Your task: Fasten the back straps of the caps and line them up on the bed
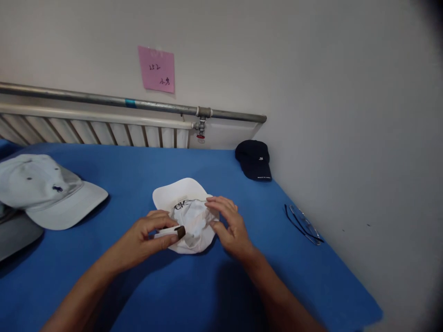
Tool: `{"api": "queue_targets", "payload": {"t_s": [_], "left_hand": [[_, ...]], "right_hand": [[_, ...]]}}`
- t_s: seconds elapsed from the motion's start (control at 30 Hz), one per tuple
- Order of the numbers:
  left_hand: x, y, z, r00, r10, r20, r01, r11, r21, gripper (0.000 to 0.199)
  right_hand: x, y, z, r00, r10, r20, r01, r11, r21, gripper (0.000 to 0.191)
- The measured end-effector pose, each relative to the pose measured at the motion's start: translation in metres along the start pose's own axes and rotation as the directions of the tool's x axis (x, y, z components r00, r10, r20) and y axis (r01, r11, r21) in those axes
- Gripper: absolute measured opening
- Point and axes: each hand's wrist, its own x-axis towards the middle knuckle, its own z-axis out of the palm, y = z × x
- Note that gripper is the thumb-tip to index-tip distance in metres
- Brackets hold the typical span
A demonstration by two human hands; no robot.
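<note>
Currently both hands are at the white baseball cap (183, 188), mid-frame on the blue desk (138, 295). Brim points to the upper left, black "CK" lettering visible next to it, crown crumpled inward.

Left hand (148, 235): closed, thumb and fingers pinching a small white object with a dark brown end (169, 231). Object sits over the lower left of the crown; exact type unclear, mostly covered by fingers.

Right hand (231, 228): partly open, thumb well apart from the fingers, fingertips on the right side of the crown. Can't tell if any fabric is pinched.

Left edge of frame: pale cap (65, 210) with a dark horse-and-rider logo, brim toward the right. Dark gray cap (19, 233) partly under it, cut off by the frame.

Right of center, near the wall (328, 115): navy cap (252, 159), small white logo on front, brim facing down-frame. Eyeglasses (304, 225) below and right of it, by the desk's right edge, temples toward the left.

Background: pink note (157, 69) with handwriting, upper left, on the wall. Metal pipe (93, 97) runs below it, over the white radiator (134, 133). Red-handled valve (201, 127) at the radiator's right end.
</note>
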Motion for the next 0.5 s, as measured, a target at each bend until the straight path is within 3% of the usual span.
{"api": "queue_targets", "payload": {"t_s": [0.1,0.23,0.4,0.5], "left_hand": [[-0.002,0.0,-0.003,0.997,0.04,0.062,-0.036,0.997,-0.067,0.012],[-0.006,0.0,-0.01,0.988,0.11,0.109,-0.087,0.976,-0.198,0.009],[-0.01,0.002,-0.012,0.985,0.038,0.165,0.021,0.939,-0.344,0.008],[-0.011,0.003,-0.009,0.968,-0.07,0.242,0.161,0.912,-0.377,0.017]], "right_hand": [[0.002,-0.008,0.0,0.995,-0.078,0.067,0.082,0.995,-0.052,0.047],[0.003,-0.019,-0.004,0.988,-0.08,0.133,0.077,0.997,0.03,0.032],[0.001,-0.029,-0.008,0.971,0.048,0.235,-0.109,0.96,0.257,0.028],[-0.002,-0.024,-0.007,0.925,0.17,0.339,-0.307,0.861,0.405,0.035]]}}
